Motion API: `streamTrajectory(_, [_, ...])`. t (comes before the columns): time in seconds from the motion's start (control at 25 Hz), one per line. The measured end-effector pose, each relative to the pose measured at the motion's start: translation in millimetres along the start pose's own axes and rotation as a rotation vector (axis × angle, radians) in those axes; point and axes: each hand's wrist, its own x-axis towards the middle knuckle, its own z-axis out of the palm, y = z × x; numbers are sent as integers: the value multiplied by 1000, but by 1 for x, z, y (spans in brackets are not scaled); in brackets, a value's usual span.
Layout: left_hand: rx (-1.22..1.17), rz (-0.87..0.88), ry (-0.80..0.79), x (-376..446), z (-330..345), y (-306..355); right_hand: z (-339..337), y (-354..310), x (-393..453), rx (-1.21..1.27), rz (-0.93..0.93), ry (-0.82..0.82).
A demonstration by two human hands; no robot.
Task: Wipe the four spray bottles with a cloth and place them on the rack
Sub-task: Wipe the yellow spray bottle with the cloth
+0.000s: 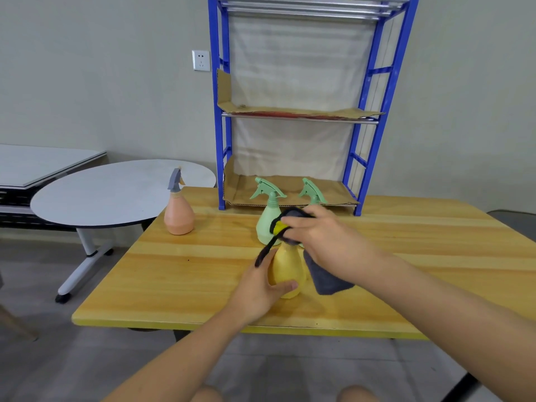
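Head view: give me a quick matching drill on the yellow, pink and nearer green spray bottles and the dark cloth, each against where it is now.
Things:
1. yellow plastic spray bottle
2. pink plastic spray bottle with grey trigger
3. nearer green plastic spray bottle
4. dark grey cloth

Places:
A. stands alone at the wooden table's left part
B. held in the right hand
C. gripped at the base by the left hand
D. just behind the yellow bottle

Pairs: 1-C, 2-A, 3-D, 4-B

A yellow-edged wooden table (179, 274) carries a pink bottle (179, 211), two green bottles (268, 224), a yellow bottle (287, 271), and a blue metal rack (380, 111).
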Motion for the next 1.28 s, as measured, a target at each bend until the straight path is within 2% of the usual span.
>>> streamTrajectory(0.12, [7,-1,-44,3,-3,-3,-3,26,-8,36,277,18])
streamTrajectory(0.24, [-17,18,-137,8,-10,-4,-3,33,-32,70,346,164])
streamTrajectory(0.32, [-38,29,-258,13,-20,-2,2,26,-53,110,342,210])
streamTrajectory(0.44, [-109,18,-335,22,-46,-5,17,10,-80,167,295,191])
streamTrajectory(0.56, [-176,45,-215,32,-74,25,33,-17,-91,120,101,120])
streamTrajectory(0.64, [-17,140,-145,45,-82,63,42,-34,-86,72,-1,63])
streamTrajectory(0.72, [229,222,-150,61,-81,96,43,-47,-73,11,-47,33])
streamTrajectory(0.88, [549,184,-258,85,-77,113,36,-69,-43,-125,-69,12])
streamTrajectory(1.12, [535,160,-159,85,-69,112,45,-95,-23,-233,-149,60])
streamTrajectory(1.28, [535,164,-182,83,-69,113,47,-85,-11,-238,-80,4])
